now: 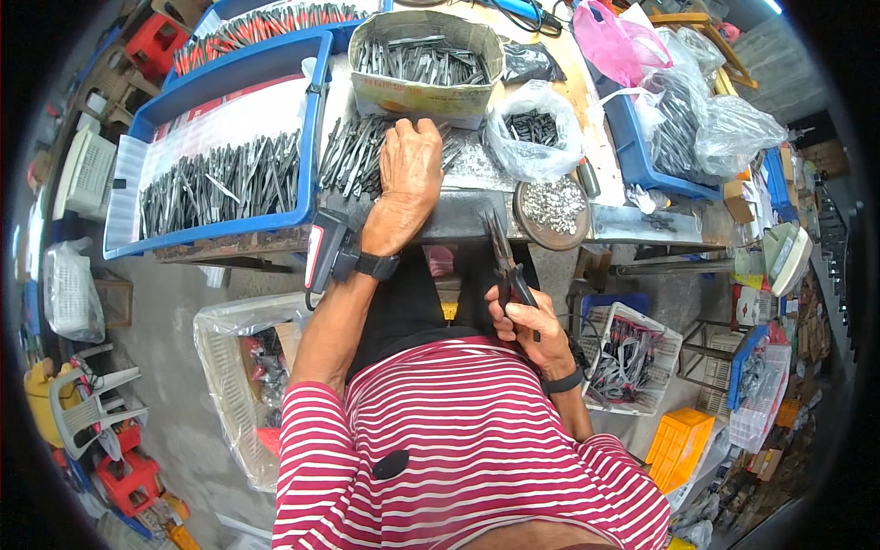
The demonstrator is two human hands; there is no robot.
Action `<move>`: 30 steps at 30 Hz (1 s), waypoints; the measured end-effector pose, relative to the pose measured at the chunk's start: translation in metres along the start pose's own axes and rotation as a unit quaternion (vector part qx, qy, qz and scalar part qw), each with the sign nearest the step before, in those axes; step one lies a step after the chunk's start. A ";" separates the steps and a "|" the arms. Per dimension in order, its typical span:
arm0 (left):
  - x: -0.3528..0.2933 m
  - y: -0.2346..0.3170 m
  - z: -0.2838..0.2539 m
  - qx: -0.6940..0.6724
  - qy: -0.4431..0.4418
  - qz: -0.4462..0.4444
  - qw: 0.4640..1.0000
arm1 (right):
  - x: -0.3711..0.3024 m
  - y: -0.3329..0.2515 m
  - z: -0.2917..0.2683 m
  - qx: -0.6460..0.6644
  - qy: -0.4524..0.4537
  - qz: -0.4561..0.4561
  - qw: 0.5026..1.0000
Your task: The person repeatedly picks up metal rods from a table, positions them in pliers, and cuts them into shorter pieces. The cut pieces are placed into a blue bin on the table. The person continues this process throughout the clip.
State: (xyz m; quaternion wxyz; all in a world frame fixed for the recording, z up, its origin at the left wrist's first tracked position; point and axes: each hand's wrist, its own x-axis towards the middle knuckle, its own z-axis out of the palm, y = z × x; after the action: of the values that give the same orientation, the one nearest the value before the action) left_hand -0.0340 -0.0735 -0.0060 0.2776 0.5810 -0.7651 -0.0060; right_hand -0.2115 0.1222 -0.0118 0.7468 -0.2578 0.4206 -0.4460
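My left hand (410, 167) reaches forward to the work table, its fingers curled down at a loose pile of thin dark metal pieces (350, 158). Whatever its fingertips hold is hidden under the hand. My right hand (539, 337), close to my body, grips long-nosed pliers (504, 261) with dark handles, jaws pointing up toward the table edge. Behind the pile stands an open cardboard box (422, 96) filled with similar metal pieces. A clear plastic bag (495, 151) of small dark parts lies right of it. Nearer the edge, a round tray (523, 220) holds tiny silvery parts.
At left, a blue tray (211, 235) holds many dark slim pieces; another blue tray (266, 13) behind has red-handled ones. A blue bin (632, 147) with plastic bags stands at right. Below are a plastic-lined crate (220, 367), a white basket (666, 367) and an orange crate (680, 449).
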 end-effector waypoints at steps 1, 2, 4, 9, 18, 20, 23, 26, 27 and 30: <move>0.001 0.000 0.000 -0.011 0.004 -0.009 1.000 | 0.000 0.000 0.000 -0.005 -0.002 0.000 1.000; 0.002 -0.001 0.000 -0.022 0.003 -0.019 1.000 | 0.000 0.001 0.001 -0.009 -0.002 -0.001 1.000; 0.003 -0.002 0.000 -0.039 0.002 -0.027 0.999 | 0.001 0.000 0.001 -0.016 -0.005 -0.003 1.000; 0.004 -0.013 -0.002 -0.077 -0.011 -0.029 0.997 | 0.000 -0.004 0.004 -0.028 -0.004 -0.017 0.999; -0.007 -0.018 -0.010 -0.146 0.004 -0.003 0.989 | 0.010 -0.017 0.016 -0.164 0.025 -0.074 0.983; -0.009 -0.013 -0.016 -0.180 0.042 -0.011 0.983 | 0.015 -0.021 0.019 -0.253 0.047 -0.124 0.958; -0.009 -0.008 -0.033 -0.275 0.084 -0.012 0.958 | 0.021 -0.024 0.028 -0.371 0.095 -0.204 0.901; -0.020 0.000 -0.053 -0.577 0.022 -0.083 0.812 | 0.026 -0.025 0.037 -0.437 0.128 -0.266 0.850; -0.026 0.003 -0.058 -0.668 -0.024 -0.123 0.734 | 0.027 -0.025 0.041 -0.451 0.138 -0.288 0.833; -0.033 0.007 -0.065 -0.781 -0.115 -0.191 0.584 | 0.032 -0.024 0.045 -0.512 0.153 -0.365 0.762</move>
State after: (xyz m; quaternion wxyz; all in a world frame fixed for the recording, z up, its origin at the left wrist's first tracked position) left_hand -0.0067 -0.0217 0.0372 0.5264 0.2678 -0.3632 -0.7206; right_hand -0.1761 0.0831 0.0169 0.2099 -0.6642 0.5695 -0.4364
